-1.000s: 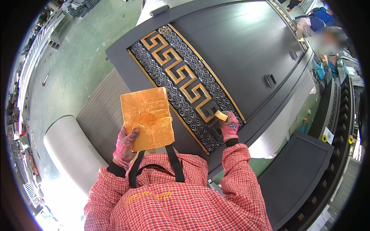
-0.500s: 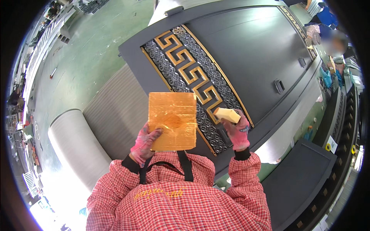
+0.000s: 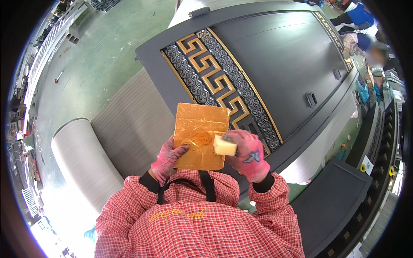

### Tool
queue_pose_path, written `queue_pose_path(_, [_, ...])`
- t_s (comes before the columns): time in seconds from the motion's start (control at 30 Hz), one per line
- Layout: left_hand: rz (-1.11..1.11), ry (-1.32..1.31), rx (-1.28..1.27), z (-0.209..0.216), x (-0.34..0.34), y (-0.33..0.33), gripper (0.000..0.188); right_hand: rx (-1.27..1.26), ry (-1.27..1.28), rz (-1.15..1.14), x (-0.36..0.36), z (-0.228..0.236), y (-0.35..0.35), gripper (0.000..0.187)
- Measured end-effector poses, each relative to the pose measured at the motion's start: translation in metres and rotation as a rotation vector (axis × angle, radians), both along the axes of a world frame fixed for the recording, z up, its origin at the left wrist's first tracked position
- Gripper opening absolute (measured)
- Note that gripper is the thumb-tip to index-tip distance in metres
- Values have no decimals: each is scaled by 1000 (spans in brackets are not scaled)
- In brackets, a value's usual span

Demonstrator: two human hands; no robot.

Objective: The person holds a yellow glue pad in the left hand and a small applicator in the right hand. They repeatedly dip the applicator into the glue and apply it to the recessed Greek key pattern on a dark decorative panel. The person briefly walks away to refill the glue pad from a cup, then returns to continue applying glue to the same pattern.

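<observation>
1. In the head view, your two gloved hands each gripped one thing: one board and one sponge.
2. Your left hand [image 3: 169,159] was closed on the lower left corner of the gold board [image 3: 202,116], thumb across its front; the fingers behind were hidden.
3. Your right hand [image 3: 251,157] was pinching the pale sponge [image 3: 224,147] between thumb and fingers, and the sponge stuck out to the left of that grip.
4. The sponge overlapped the board's right half, just beside the one rough orange patch [image 3: 202,138]; whether it touched the surface, I cannot tell.
5. One dark panel [image 3: 275,56] lay beyond your hands. It carried two gold key bands, a near one [image 3: 215,77] and a far one [image 3: 329,32], with two scroll strips [image 3: 241,81] flanking the near one.
6. Your board and right hand hid part of the near band's lower end; the far one was too small for detail.
7. Two dark handles [image 3: 311,99] stood on the panel's face.
8. One pale roll [image 3: 84,159] stood out at your left, its lower end lost in glare.
9. At upper right, a co-worker [image 3: 361,41] was partly visible, the head blurred.
</observation>
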State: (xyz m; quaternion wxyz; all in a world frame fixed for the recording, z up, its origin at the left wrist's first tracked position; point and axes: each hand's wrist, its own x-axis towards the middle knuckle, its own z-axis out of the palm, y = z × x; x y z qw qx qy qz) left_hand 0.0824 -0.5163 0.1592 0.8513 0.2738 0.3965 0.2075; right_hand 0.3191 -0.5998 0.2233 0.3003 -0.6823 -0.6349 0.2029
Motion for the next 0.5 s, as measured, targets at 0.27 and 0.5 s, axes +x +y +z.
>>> queue_pose_path(0.27, [38, 9, 89, 5, -19, 13, 48, 86, 372, -508, 80, -86, -28, 25])
queue_pose_path(0.5, [95, 28, 103, 6, -23, 14, 47, -162, 177, -489, 117, -180, -37, 22])
